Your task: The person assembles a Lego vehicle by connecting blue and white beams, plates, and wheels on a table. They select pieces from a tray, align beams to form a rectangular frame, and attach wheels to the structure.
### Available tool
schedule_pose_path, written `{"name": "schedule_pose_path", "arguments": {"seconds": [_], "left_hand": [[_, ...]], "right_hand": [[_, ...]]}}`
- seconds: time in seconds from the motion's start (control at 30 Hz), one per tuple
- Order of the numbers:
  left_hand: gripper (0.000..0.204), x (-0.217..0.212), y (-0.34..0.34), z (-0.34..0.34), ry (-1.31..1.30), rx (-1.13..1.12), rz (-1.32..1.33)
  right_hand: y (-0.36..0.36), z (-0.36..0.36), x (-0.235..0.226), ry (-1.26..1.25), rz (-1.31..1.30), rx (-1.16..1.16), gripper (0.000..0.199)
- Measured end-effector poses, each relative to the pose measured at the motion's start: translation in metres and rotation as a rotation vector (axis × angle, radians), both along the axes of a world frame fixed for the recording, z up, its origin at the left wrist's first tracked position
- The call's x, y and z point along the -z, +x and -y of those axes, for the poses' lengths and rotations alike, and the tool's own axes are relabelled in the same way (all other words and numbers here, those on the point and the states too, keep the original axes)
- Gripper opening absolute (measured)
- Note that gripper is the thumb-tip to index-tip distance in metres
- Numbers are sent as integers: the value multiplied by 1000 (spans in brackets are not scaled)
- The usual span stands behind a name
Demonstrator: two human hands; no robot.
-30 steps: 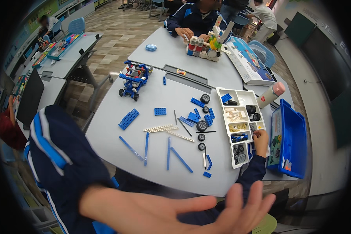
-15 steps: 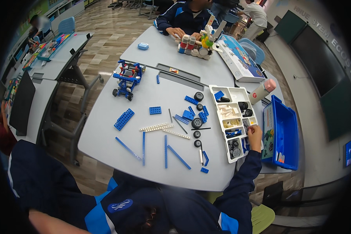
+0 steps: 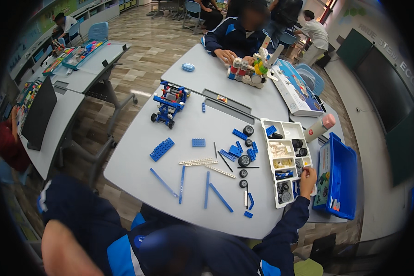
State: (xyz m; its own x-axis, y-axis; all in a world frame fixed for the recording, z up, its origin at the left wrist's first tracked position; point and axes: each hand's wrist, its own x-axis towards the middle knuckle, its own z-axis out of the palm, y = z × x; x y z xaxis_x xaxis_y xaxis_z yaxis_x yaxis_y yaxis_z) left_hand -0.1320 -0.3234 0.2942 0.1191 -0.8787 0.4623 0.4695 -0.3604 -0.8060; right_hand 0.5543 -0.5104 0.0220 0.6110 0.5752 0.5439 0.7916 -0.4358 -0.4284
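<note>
Right hand [image 3: 307,177] digs in the white sorting tray [image 3: 287,129], fingers curled, grip unclear; pinch one piece only. Left hand unseen.

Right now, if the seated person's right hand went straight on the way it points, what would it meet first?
Probably the white sorting tray: its right-hand compartment of small dark parts lies just past the hand; height is unclear.

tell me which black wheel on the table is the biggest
The wheel just left of the white sorting tray, at mid-height. It is clearly wider than the small ones below it and those above.
</note>
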Motion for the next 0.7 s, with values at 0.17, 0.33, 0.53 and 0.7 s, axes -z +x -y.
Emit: {"name": "schedule_pose_path", "arguments": {"seconds": [0.17, 0.33, 0.53, 0.7], "left_hand": [[8, 93, 54, -48, -1192, 77, -340], [26, 178, 133, -73, -1779, -26, -529], [21, 232, 168, -74, -1975, -8, -531], [19, 253, 177, -80, -2026, -29, -582]], "right_hand": [[-40, -10, -31, 106, 10, 44, 17], [-126, -48, -64, 249, -106, -55, 21], [-259, -105, -71, 14, -339, -569, 19], [-306, -135, -53, -122, -379, -756, 15]]}}
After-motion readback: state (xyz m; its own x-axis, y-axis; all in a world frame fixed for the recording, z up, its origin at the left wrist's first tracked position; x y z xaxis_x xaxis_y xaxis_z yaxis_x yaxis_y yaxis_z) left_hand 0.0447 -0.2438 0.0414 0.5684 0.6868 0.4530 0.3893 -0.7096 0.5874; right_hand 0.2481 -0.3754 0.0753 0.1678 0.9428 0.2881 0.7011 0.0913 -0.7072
